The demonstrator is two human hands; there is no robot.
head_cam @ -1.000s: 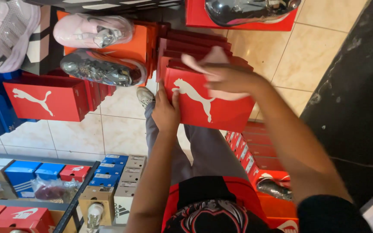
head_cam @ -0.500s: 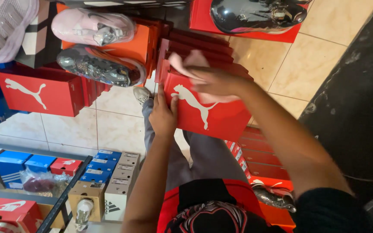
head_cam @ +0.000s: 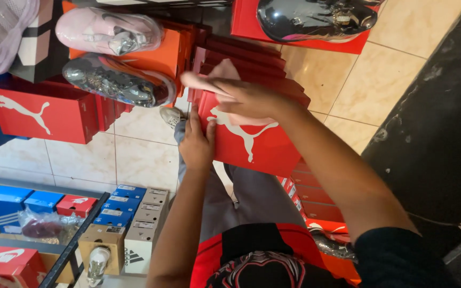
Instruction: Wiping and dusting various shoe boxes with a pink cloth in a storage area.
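Shoe box (head_cam: 252,144) atop box stack (head_cam: 241,58); shoes (head_cam: 113,80) on boxes leftward

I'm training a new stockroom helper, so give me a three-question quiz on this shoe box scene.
1. True or false: the left hand rests on the red shoe box.
2. What does the right hand press against the box? A) pink cloth B) blue lid C) a shoe
3. Which shoe lies on the orange box at upper left?

Key: 1. True. 2. A, the pink cloth. 3. The pink shoe.
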